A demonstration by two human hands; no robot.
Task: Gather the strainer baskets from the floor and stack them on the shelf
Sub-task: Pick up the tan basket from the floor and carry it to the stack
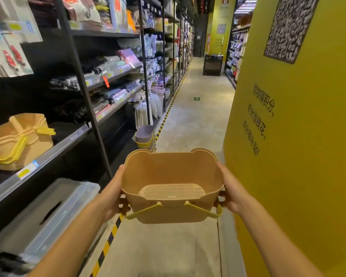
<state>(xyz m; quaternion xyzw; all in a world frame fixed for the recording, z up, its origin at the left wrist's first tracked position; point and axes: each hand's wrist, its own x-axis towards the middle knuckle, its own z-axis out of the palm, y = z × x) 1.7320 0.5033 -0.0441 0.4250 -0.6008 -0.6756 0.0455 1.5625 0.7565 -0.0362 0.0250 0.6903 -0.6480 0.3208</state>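
At the far left, a stack of tan strainer baskets [18,140] with yellow handles sits on a grey shelf [54,150], close to its front edge and tilted a little, with price labels on the shelf lip below them. Under that shelf, at the lower left, a clear plastic storage bin [46,212] with a slotted lid rests near the floor [188,124]. Moving right, the left hand [113,193] presses flat against the left wall of a tan strainer basket [172,186], fingers wrapped round its side. This basket is held up in the air over the aisle, open side facing the camera, its perforated bottom visible inside and its yellow handle [174,210] hanging down across the near wall. Beyond it, on the floor at the foot of the shelving by the yellow-and-black striped line, a few more baskets [145,137] are nested, a greyish one on top. The right hand [231,191] grips the basket's right wall near the handle pivot. At the far right stands a yellow pillar [300,136] with printed text and a code square.
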